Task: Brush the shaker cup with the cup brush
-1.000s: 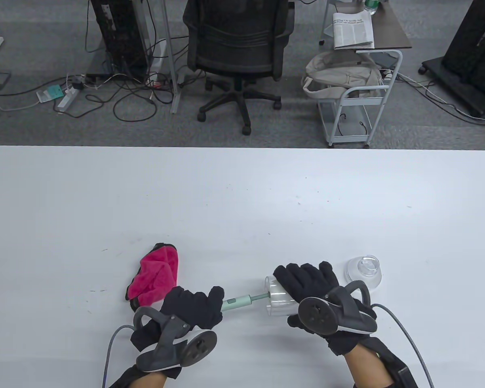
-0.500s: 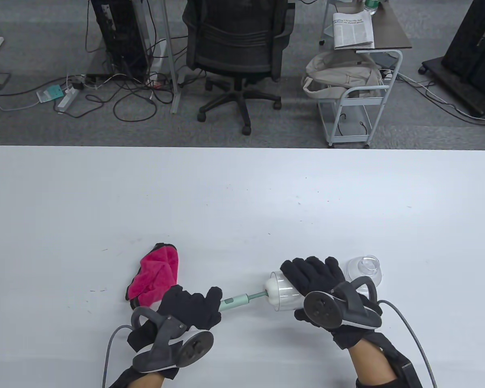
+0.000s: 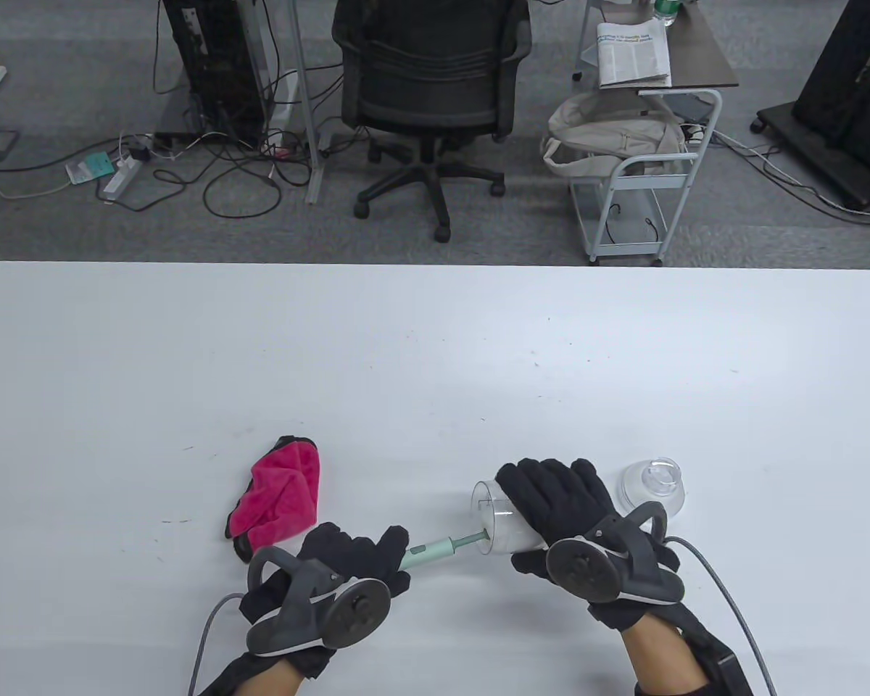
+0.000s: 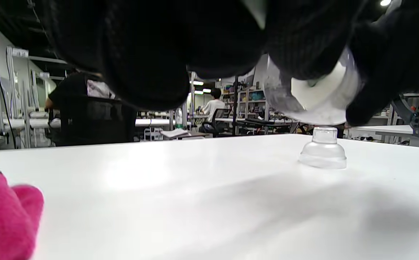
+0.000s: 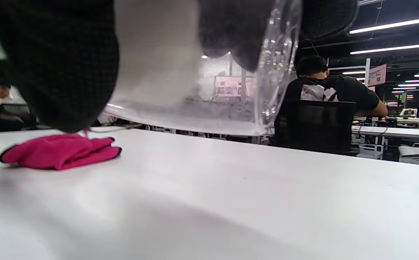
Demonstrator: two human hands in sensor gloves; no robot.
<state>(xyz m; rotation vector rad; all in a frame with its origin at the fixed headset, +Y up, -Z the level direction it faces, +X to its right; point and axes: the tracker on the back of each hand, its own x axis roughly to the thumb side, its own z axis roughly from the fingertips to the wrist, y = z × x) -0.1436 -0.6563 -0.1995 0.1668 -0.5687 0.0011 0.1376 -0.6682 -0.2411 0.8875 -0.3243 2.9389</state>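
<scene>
Standing at the near edge of the white table (image 3: 435, 348), I see the left hand (image 3: 348, 562) closest to me, with its fingers wrapped tightly around the end of the cup brush (image 3: 435, 552). The green handle sticks out from the fist toward the right, and its thin neck goes into the mouth of the shaker cup (image 3: 504, 525). The right hand (image 3: 565, 507) grips this clear cup from above, fingers spread over its side, and keeps it on its side above the table, with the open mouth turned to the left hand. From the left wrist view the white brush head (image 4: 319, 92) is seen inside the cup (image 4: 310, 94); how deep it sits I cannot tell well, because the gloves cover much of it. In the right wrist view the cup (image 5: 195, 72) hangs clear of the table surface.

A little farther, left of the left hand, a pink cloth (image 3: 279, 496) lies crumpled on the table. On the other side, just beyond the right hand, a clear domed lid (image 3: 652, 487) stands alone on the table. Behind the table there is an office chair (image 3: 428, 94) and a small cart (image 3: 645, 174) on the grey floor.
</scene>
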